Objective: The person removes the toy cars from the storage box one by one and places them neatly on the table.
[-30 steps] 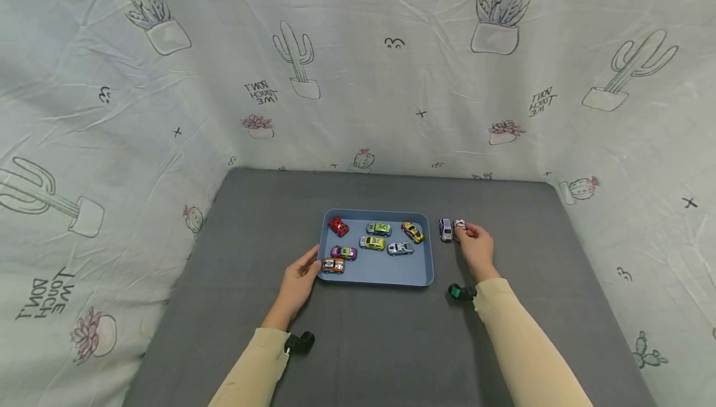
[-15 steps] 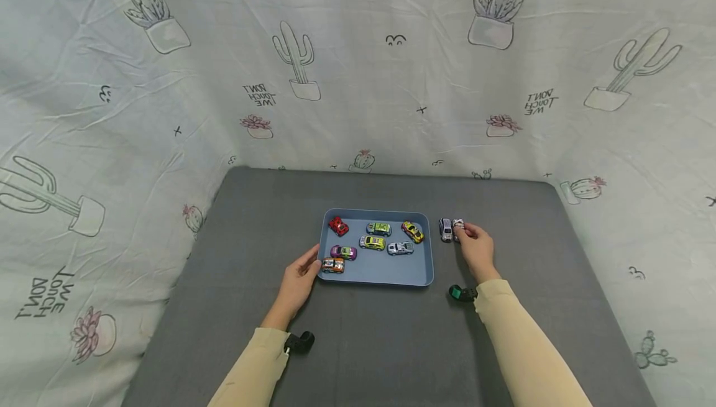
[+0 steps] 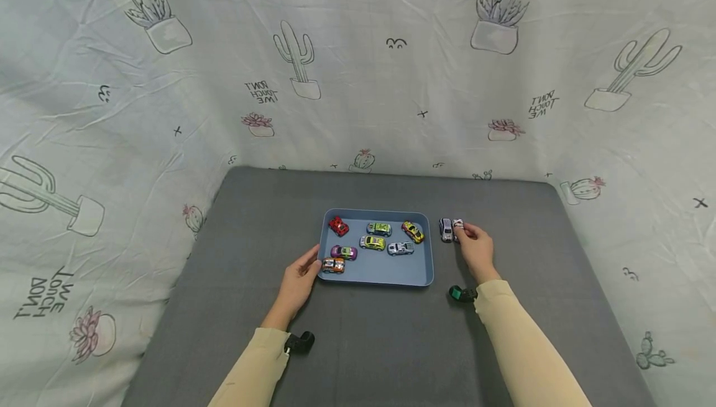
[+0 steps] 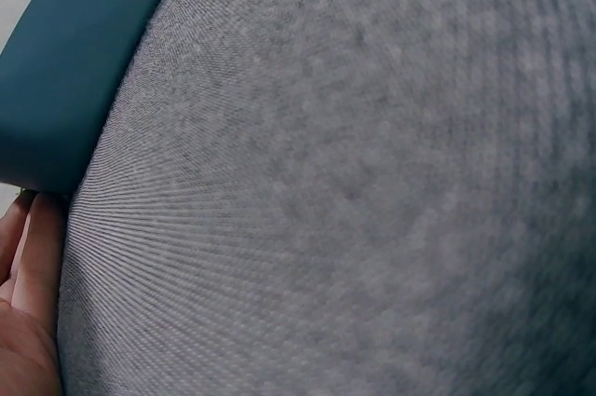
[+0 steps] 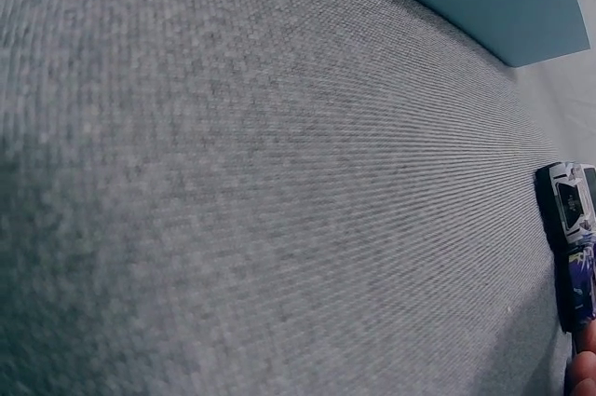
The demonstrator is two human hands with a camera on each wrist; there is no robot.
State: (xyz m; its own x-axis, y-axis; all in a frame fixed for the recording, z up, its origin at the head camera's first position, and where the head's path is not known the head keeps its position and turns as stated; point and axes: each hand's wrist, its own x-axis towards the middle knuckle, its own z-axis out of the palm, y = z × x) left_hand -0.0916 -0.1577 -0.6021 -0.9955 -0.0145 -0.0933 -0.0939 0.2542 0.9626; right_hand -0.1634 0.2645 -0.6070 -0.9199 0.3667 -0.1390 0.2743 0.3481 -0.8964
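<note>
A blue rectangular tray (image 3: 386, 278) holds several small toy cars, among them a red car (image 3: 338, 226) and an orange car (image 3: 334, 265). My left hand (image 3: 295, 286) is at the tray's lower left corner, fingers extended against the outer wall; in the left wrist view, the fingers (image 4: 35, 270) meet the tray's side (image 4: 74, 61). Right of the tray, my right hand (image 3: 477, 250) pinches a white toy car (image 3: 458, 224), partly covered by the fingertips. It stands close beside a silver-white toy car (image 3: 445, 230), both on the grey tabletop.
Inside the tray are also a green car (image 3: 379, 228), a yellow car (image 3: 413, 232) and a silver car (image 3: 400, 248). The grey table (image 3: 386, 345) ends at a patterned cloth backdrop (image 3: 358, 71) behind and on both sides.
My right hand has shifted the white car very slightly left, closer to the silver-white car. The left hand and the tray stay in place.
</note>
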